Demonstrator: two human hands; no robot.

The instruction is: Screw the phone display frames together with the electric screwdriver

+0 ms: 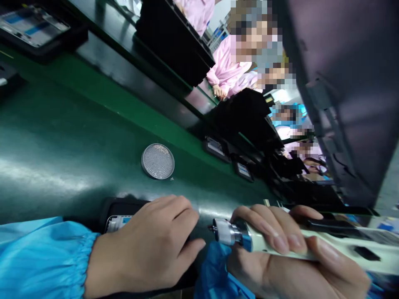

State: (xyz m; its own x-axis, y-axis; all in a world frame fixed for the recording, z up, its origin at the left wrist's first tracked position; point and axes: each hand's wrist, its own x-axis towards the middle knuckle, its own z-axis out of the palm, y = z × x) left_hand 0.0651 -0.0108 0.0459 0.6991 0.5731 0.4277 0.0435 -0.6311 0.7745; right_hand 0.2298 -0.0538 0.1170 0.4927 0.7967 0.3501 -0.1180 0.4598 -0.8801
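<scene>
Right hand (296, 265): clamped on white electric screwdriver (274, 238), bit held just beside left hand.
Left hand (146, 245): open, laid over phone (117, 223).

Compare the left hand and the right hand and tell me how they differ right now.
The left hand lies palm down with no tool, while the right hand wraps around a white electric screwdriver. The left hand sits over a dark-framed device, while the right hand is off to its side, with the screwdriver's metal end pointing toward the left hand. Both hands are bare and come out of blue sleeves.
</scene>
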